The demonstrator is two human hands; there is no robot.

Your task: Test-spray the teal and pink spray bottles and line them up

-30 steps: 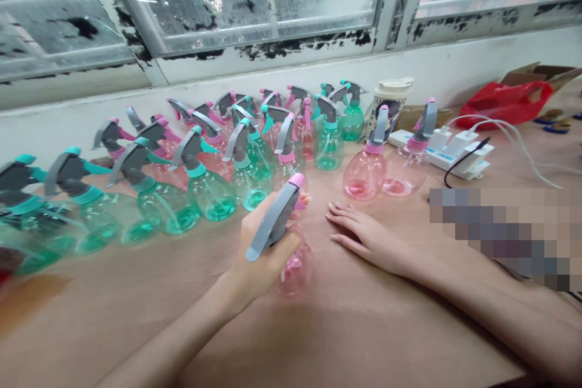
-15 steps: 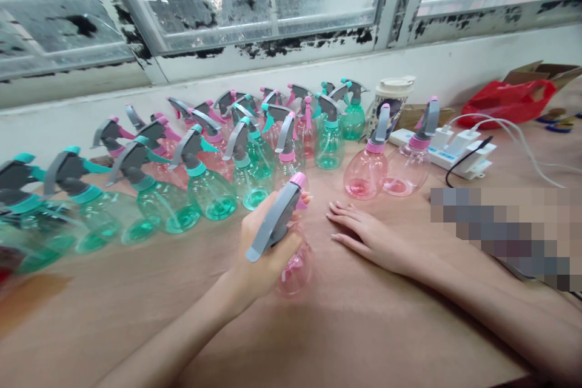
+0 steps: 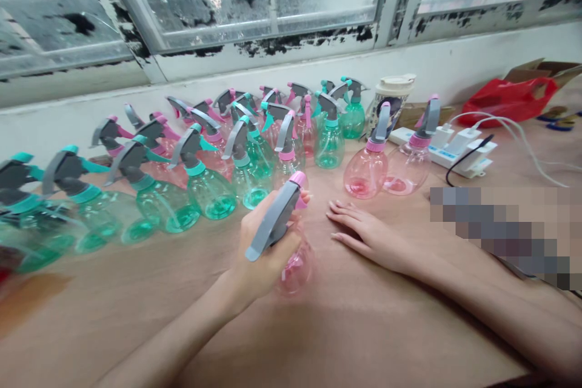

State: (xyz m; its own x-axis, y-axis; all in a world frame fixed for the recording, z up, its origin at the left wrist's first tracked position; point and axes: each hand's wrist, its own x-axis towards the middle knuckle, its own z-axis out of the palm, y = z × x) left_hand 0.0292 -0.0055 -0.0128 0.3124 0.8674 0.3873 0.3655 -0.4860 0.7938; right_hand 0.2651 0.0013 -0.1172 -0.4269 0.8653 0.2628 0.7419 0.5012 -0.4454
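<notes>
My left hand [image 3: 257, 248] is wrapped round the neck of a pink spray bottle [image 3: 297, 270] with a grey and pink trigger head. The bottle stands upright on the wooden table [image 3: 345, 327], and its nozzle points away from me. Part of its neck and trigger is hidden by my fingers. To the right, my right hand [image 3: 364, 236] lies flat on the tabletop, fingers stretched out and holding nothing. Just beyond it are two more pink spray bottles [image 3: 366, 173], side by side.
Rows of green spray bottles [image 3: 211, 194] and pink ones line the back and left. Behind them stand a lidded cup [image 3: 393, 97] and a white power strip [image 3: 468, 157] with cables. A red plastic bag [image 3: 504, 103] lies at the far right, near a blurred-out patch.
</notes>
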